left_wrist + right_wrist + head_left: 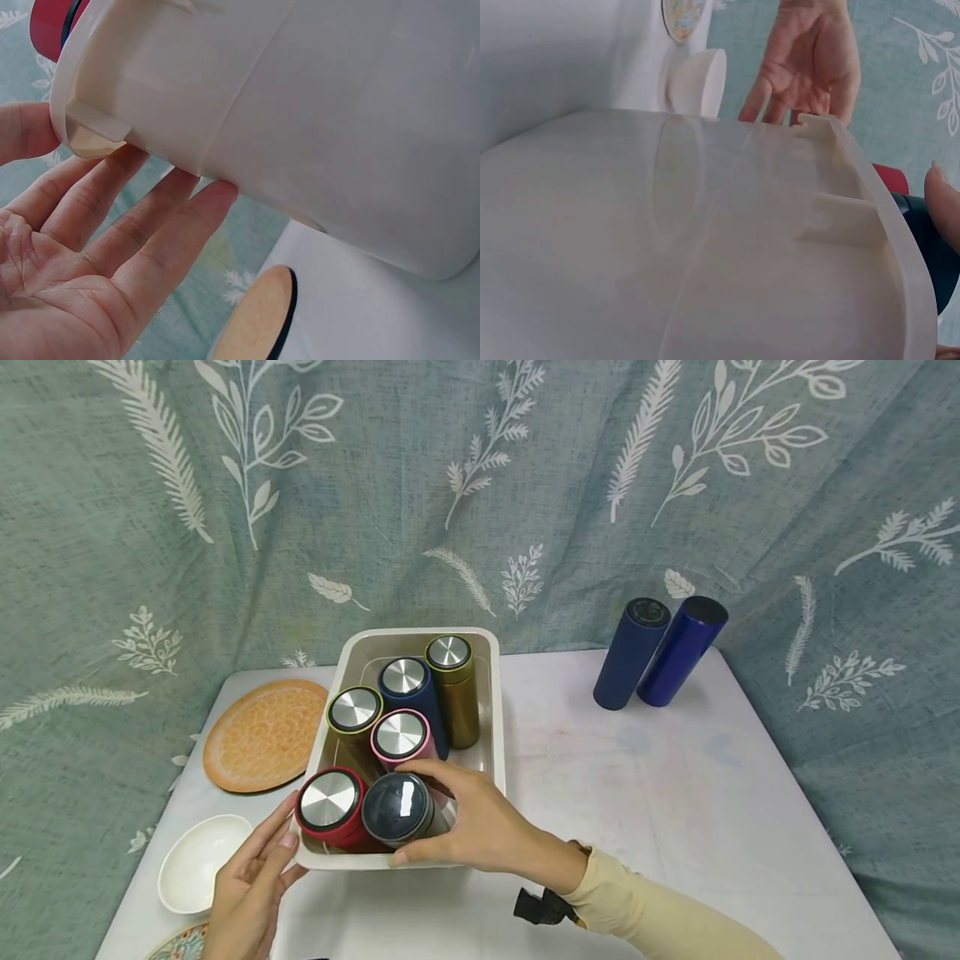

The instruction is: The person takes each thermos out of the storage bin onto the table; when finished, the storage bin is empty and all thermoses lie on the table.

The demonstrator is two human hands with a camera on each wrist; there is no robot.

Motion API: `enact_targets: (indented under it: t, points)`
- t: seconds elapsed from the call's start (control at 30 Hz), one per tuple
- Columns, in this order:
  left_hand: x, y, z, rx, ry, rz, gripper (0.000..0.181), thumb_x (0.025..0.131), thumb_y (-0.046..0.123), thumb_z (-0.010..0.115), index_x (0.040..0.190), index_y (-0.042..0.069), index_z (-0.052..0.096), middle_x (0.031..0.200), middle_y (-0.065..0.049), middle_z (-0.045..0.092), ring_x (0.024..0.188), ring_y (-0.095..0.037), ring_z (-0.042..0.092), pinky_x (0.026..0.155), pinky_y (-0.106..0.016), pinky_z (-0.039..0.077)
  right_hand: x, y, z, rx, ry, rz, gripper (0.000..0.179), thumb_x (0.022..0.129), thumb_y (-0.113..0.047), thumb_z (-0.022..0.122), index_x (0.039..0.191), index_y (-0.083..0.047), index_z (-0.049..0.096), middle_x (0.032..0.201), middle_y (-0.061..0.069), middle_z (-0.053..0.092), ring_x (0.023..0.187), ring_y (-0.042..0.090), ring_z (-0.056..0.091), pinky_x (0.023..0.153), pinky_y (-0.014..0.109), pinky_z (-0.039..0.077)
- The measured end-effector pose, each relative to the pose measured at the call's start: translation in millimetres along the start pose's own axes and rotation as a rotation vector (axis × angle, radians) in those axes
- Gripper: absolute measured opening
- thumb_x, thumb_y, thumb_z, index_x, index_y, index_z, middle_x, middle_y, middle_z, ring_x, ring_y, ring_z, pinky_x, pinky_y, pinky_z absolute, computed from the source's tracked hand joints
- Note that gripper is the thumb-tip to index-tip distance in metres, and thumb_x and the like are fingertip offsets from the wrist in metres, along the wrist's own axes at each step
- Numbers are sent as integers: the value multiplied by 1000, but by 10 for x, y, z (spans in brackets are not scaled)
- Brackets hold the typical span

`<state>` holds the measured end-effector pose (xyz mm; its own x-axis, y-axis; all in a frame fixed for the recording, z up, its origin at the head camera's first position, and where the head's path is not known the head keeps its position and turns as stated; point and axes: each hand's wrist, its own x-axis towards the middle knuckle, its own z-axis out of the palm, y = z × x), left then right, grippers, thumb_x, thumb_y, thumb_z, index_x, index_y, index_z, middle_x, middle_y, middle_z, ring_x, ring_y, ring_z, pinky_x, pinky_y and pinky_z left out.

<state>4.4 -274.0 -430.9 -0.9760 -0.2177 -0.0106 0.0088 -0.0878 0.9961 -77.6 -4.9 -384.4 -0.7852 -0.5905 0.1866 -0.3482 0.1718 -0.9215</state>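
Observation:
A white plastic tub (501,727) holds several upright flasks. My right hand (491,827) grips a flask with a dark glossy lid (397,808) in the tub's near end, thumb low by the rim and fingers behind the lid. With thumb at the rim and fingers along the outer wall, my left hand (251,893) holds the tub's near left corner. Next to the dark-lidded flask stands a red flask (330,802) with a silver lid. Behind are a pink flask (401,735), a short olive flask (355,710), a blue flask (422,697) and a tall gold flask (453,693).
Two dark blue flasks (632,652) stand together at the table's back right. Left of the tub lies a round orange mat (262,735), with a white bowl (202,864) and a patterned plate (180,945) nearer. A leaf-print curtain (397,485) hangs behind.

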Motion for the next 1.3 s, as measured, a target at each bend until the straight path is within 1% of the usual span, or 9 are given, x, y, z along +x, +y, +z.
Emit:
enact_targets:
  t: [0.2, 0.4, 0.53, 0.7, 0.83, 0.93, 1.03, 1.2, 1.3]
  points:
    - [15, -15, 4, -16, -17, 36, 47, 105, -1, 46, 151, -6, 38, 145, 10, 58, 129, 0, 58, 84, -26, 62, 10, -12, -2, -20, -1, 14, 80, 65, -27, 96, 136, -27, 58, 125, -8, 70, 120, 10, 63, 108, 34, 50]
    - [37, -2, 3, -14, -30, 27, 47, 105, 0, 46, 151, -5, 38, 146, 9, 57, 127, -2, 60, 86, -25, 61, 17, -10, -2, -4, 30, -4, 77, 64, -23, 97, 132, -27, 60, 122, -5, 73, 116, 13, 67, 104, 26, 52]
    - [46, 1, 7, -10, -32, 17, 47, 105, 1, 46, 151, -5, 38, 145, 11, 57, 127, -2, 60, 86, -25, 61, -6, -1, -15, 27, 56, -18, 76, 64, -23, 97, 130, -29, 62, 120, -6, 73, 114, 12, 68, 104, 26, 52]
    - [63, -8, 9, -31, -65, 40, 47, 105, -1, 45, 151, -5, 38, 145, 10, 58, 128, -3, 60, 87, -25, 61, -51, -2, -54, 51, 85, -46, 74, 64, -21, 97, 129, -29, 62, 120, -9, 71, 116, 6, 66, 108, 26, 50]
    - [64, -19, -2, -63, -93, 63, 47, 105, -4, 43, 151, -5, 38, 144, 9, 59, 128, -3, 60, 86, -26, 61, -78, -37, -106, 65, 109, -100, 76, 65, -19, 97, 131, -24, 61, 125, -6, 69, 121, 8, 64, 110, 28, 49]
    - [63, -19, -8, -67, -93, 66, 47, 105, -4, 43, 151, -6, 37, 142, 9, 60, 128, -3, 60, 86, -25, 61, -98, -93, -164, 80, 128, -136, 77, 66, -18, 96, 134, -19, 60, 129, -2, 67, 123, 11, 63, 110, 29, 49]
    - [58, -17, -10, -56, -73, 61, 47, 105, -4, 43, 151, -7, 37, 141, 8, 62, 127, -4, 61, 85, -25, 61, -117, -178, -236, 101, 152, -160, 77, 66, -15, 96, 134, -16, 60, 130, 1, 67, 120, 12, 65, 107, 30, 52]
    - [31, -19, -6, -59, -35, 43, 46, 104, -3, 45, 150, -5, 40, 141, 9, 62, 127, -3, 61, 83, -26, 62, -136, -393, -404, 117, 190, -223, 78, 64, -9, 96, 134, -12, 60, 127, 4, 68, 113, 15, 67, 100, 32, 56]
    - [17, -21, -4, -67, -23, 40, 47, 104, -4, 45, 150, -6, 40, 141, 9, 62, 127, -3, 61, 82, -27, 62, -136, -532, -526, 121, 205, -282, 80, 63, -4, 95, 134, -7, 59, 126, 8, 68, 114, 17, 66, 101, 34, 56]
